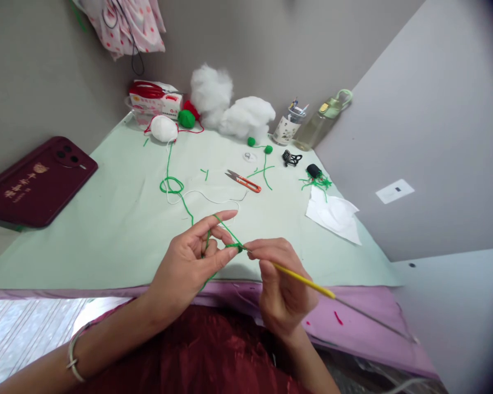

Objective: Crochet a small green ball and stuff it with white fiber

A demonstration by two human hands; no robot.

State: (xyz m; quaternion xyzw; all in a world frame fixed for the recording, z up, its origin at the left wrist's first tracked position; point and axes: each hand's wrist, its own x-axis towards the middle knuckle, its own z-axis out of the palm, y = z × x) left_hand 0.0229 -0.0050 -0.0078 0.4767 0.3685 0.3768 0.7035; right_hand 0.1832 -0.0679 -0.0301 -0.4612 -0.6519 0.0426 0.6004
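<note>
My left hand (195, 257) pinches a tiny bit of green crochet work (239, 248), with green yarn (176, 189) looped over its raised index finger. That strand runs back across the pale green table cover (107, 219) to a coil and further to the yarn balls. My right hand (281, 284) is closed around a yellow-handled crochet hook (308, 283). The hook's tip sits in the green stitch between both hands. Its metal shaft sticks out to the lower right.
Orange thread snips (244, 181) lie mid-table. At the back are white stuffing (230, 109), a white yarn ball (163, 128), a green yarn ball (186, 118), a tissue box (156, 98), a pen cup (290, 123) and a bottle (322, 120). A dark red phone (36, 180) lies left, white paper (332, 213) right.
</note>
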